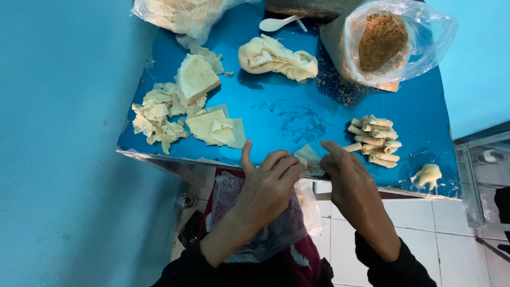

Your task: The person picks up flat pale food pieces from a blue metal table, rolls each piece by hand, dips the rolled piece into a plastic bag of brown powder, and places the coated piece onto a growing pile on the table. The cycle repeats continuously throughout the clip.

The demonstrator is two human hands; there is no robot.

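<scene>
Both hands meet at the near edge of the blue table, working one pale wrapper. Left hand curls its fingers over the wrapper's left side, thumb raised. Right hand pinches the wrapper's right edge with its fingertips. Just right of that hand lies a pile of finished rolls, and a small dough lump sits near the table's corner. Torn wrapper scraps and a folded stack lie at the left. Farther back are a crumpled dough sheet, a white spoon and a clear bag of brown crumbs.
</scene>
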